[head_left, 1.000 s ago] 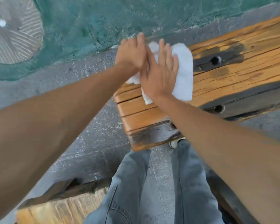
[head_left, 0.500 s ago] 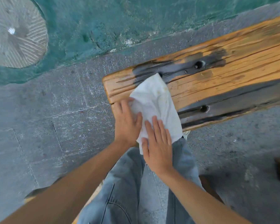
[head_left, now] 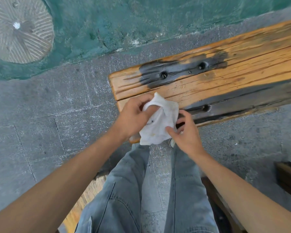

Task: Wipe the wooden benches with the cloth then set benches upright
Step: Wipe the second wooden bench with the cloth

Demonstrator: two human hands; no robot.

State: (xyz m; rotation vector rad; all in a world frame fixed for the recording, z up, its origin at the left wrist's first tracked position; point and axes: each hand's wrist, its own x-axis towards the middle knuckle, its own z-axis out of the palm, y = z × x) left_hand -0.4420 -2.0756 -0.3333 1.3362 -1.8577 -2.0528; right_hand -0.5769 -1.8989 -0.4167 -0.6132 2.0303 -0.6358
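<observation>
Both hands (head_left: 133, 118) (head_left: 186, 133) bunch cloth (head_left: 160, 126) over bench (head_left: 225, 78).

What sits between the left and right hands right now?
In the head view, only the crumpled white cloth lies between the left hand and right hand; both pinch it over the orange wooden bench's near end.

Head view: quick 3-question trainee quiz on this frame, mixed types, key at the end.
1. True or false: the cloth lies flat on the bench.
2. Which hands hold the cloth? A) left only B) right only C) both
3. Fill in: the dark holes in the bench number ___.

Key:
1. False; it is bunched between the left hand and right hand at the bench's near end.
2. C
3. Three
</observation>
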